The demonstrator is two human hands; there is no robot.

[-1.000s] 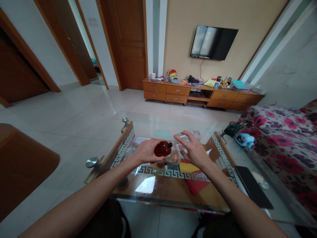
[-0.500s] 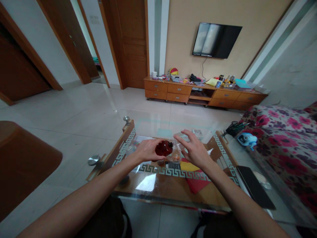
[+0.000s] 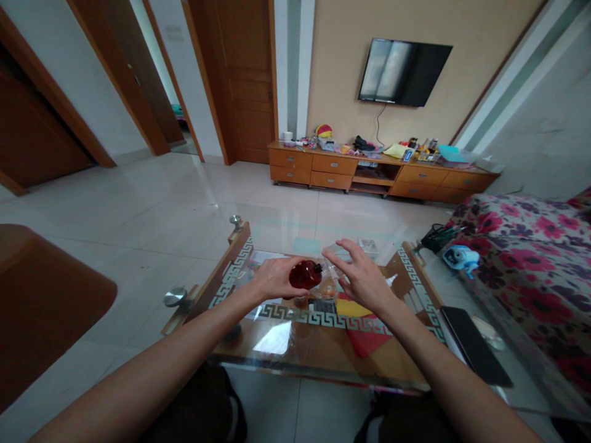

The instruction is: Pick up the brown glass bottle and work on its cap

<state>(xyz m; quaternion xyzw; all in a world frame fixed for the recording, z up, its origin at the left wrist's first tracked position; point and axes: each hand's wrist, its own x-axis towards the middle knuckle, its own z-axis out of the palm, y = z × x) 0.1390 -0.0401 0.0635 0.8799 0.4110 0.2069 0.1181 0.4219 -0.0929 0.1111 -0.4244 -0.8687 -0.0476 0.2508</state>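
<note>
Now: red bottle held over glass desk

A rounded, glossy dark-red bottle point(image 3: 305, 274) lies sideways in the left hand point(image 3: 276, 277), fingers clenched round it. The right hand point(image 3: 362, 277) hovers beside its black cap, fingers released, above the smooth glass desk point(image 3: 295, 347).

My left hand point(image 3: 276, 280) with the red bottle point(image 3: 305, 274) and my right hand point(image 3: 364, 280) hang close together over the glass table point(image 3: 295, 357), with only a narrow gap between them, and a clear bag point(image 3: 329, 284) sits in that gap. The near part of the tabletop in front of my forearms lies bare, so there is room to draw back or set down there. To my right a black tablet point(image 3: 473, 354) and the flowered sofa point(image 3: 530, 271) close off that side, while the left edge opens onto bare floor.
</note>
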